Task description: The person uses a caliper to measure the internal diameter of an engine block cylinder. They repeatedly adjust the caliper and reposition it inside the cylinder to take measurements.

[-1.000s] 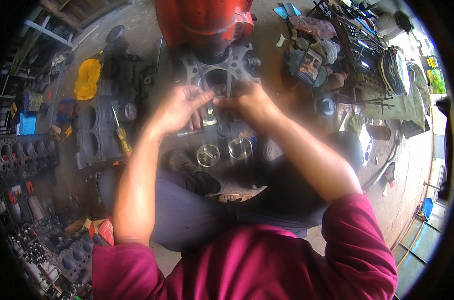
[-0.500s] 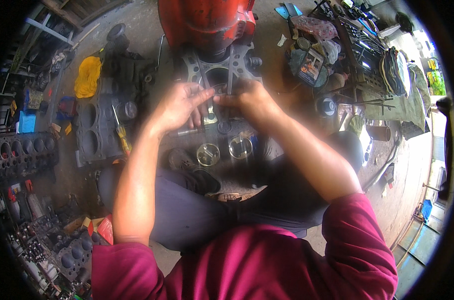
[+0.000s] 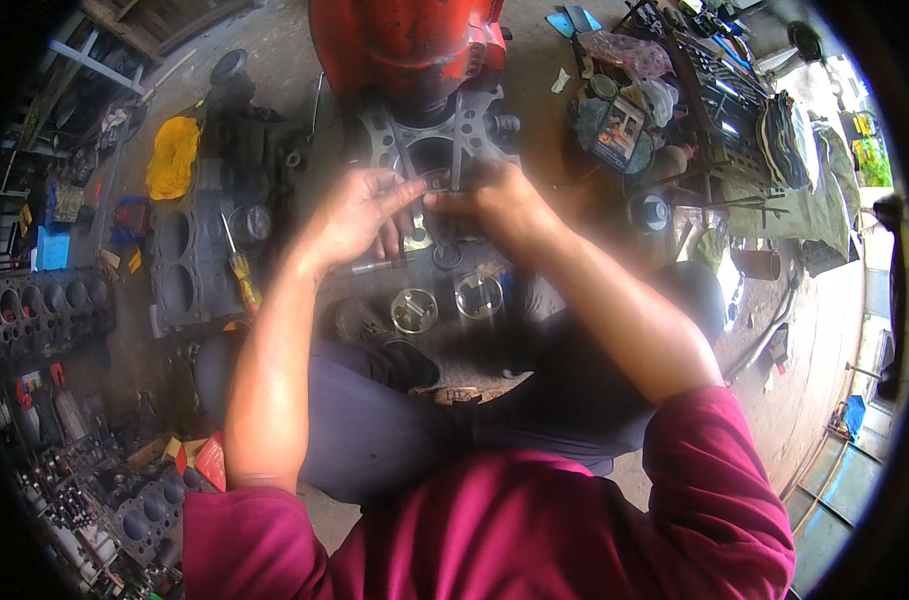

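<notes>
My left hand point(image 3: 355, 208) and my right hand point(image 3: 497, 198) meet in front of me, thumbs pointing at each other. Both sets of fingers are bent and closed. A small thin piece seems to lie between them, but haze and the fingers keep me from making it out. Just beyond is the round bore of a grey metal engine block point(image 3: 383, 130), with flat bars across it under a red machine point(image 3: 407, 45). Below the hands, nearer my legs, stand two pistons point(image 3: 415, 310). A small dark ring point(image 3: 447, 257) lies between them and my hands.
To the left are a block with large bores point(image 3: 180, 285), a yellow-handled screwdriver point(image 3: 243, 275), a yellow cloth point(image 3: 174, 160) and a cylinder head point(image 3: 45, 305). A tool rack point(image 3: 715, 110) and plastic bags point(image 3: 630, 55) stand at the right. My knees flank the pistons.
The whole picture has shifted very slightly. Both hands keep the same closed pose at the same place by the bore.
</notes>
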Motion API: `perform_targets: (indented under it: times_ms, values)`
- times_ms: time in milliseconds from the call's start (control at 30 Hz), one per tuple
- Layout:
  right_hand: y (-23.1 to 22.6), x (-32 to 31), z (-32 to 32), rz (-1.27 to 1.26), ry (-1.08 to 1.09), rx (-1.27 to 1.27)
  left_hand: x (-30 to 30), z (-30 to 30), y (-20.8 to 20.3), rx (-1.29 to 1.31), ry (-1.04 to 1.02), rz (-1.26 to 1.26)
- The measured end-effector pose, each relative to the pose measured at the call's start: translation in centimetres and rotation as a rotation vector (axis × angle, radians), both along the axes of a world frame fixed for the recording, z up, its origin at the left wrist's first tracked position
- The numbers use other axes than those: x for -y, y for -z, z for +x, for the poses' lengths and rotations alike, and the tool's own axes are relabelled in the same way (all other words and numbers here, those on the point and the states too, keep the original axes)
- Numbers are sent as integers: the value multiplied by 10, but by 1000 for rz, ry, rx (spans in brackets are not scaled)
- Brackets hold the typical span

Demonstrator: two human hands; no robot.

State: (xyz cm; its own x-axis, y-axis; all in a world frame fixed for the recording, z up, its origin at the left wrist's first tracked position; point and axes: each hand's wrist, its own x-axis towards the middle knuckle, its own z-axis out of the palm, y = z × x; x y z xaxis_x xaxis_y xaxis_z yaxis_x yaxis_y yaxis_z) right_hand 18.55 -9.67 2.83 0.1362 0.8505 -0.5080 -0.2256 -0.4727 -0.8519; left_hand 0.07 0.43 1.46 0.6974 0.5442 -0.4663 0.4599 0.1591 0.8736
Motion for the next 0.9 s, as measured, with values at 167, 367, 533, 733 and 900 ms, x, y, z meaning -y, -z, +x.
perform_targets:
  times_ms: [167,367,533,733,900]
  values:
    - [2,-1,2,6,-37,57,1,0,0,3,-18,22]
    - [2,0,3,19,-55,80,2,-1,0,3,-10,21]
    - [4,-1,3,-23,-30,39,2,1,1,-2,-10,13]
    - [2,-1,3,17,-40,82,2,1,-1,-1,-8,23]
    - [-1,-1,3,4,-36,73,1,1,-2,2,-6,25]
